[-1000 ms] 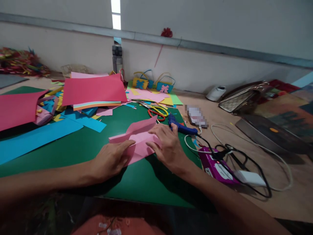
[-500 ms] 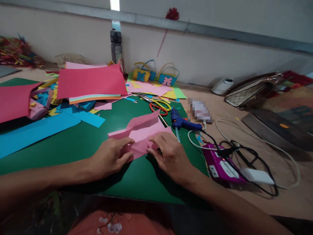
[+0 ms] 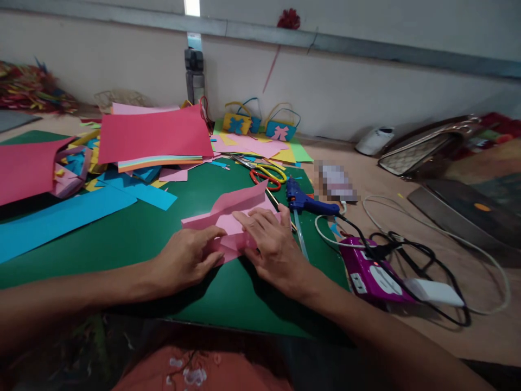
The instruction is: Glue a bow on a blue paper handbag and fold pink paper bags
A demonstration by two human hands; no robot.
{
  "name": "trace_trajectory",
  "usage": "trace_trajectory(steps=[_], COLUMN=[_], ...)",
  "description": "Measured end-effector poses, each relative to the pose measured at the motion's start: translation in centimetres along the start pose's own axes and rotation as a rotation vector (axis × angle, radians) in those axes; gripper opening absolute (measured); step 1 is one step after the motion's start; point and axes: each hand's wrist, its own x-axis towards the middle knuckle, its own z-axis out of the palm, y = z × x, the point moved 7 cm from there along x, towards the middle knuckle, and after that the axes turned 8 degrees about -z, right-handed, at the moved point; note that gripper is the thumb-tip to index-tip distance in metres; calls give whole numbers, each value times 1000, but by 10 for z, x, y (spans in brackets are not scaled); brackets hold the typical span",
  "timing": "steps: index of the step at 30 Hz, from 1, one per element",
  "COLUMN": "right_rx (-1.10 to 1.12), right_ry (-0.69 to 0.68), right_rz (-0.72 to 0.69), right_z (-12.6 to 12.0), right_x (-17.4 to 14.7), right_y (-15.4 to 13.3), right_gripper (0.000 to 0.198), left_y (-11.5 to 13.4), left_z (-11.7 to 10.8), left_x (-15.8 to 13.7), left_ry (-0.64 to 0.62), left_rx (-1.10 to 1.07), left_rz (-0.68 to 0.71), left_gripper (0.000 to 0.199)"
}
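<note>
A creased pink paper [image 3: 243, 200] lies on the green mat [image 3: 195, 301], its far flap folded partly upright. At its near left edge, my left hand [image 3: 183, 256] is closed in a pinch, thumb below and fingers on top. My right hand [image 3: 273, 245] grips the near right side, with its fingers laid over the paper and its thumb at the near edge. Part of the near fold is hidden under the fingers. Just beyond the paper are scissors [image 3: 265, 178] with red and yellow handles, and a blue glue gun [image 3: 311, 203] sits to the right.
Blue paper strips [image 3: 73, 217] and a stack of coloured sheets with red on top [image 3: 154, 136] lie to the left. Small paper bags [image 3: 280, 131] stand by the wall. Rightward are a purple power box [image 3: 372, 271], tangled cables [image 3: 423, 260] and a dark case [image 3: 459, 217].
My right hand's fingers have slid forward and left, reaching farther over the pink paper. My left hand keeps its pinch in nearly the same spot. The view has shifted slightly.
</note>
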Motion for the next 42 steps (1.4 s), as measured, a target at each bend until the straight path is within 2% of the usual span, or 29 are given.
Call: trace_trajectory(steps=[7, 11, 15, 18, 23, 29, 33, 39, 42], right_rx=[-83, -85, -105, -120, -134, -102, -46, 18, 29], right_ry=[-24, -9, 43, 61, 42, 28, 2, 3, 22], right_rz=[-15, -28, -53, -74, -80, -67, -48, -38, -55], right_z=[3, 6, 5, 4, 6, 9, 10, 12, 10], right_x=[2, 3, 3, 4, 7, 9, 10, 10, 10], right_y=[-3, -4, -5, -6, -8, -5, -1, -1, -3], right_gripper=[54, 54, 47, 41, 28, 16, 11, 9, 14], left_y=[3, 2, 0, 2, 6, 22, 26, 24, 23], left_z=[-2, -2, -4, -6, 0, -9, -4, 2, 3], left_x=[0, 0, 0, -1, -5, -26, -31, -23, -21], left_ry=[44, 49, 90, 133, 118, 302, 249, 167, 134], left_rx=[57, 50, 42, 71, 349, 636, 670, 623, 623], left_rz=[39, 57, 100, 140, 158, 375, 461, 419, 405], left_gripper=[25, 32, 39, 35, 19, 22, 20, 21, 20])
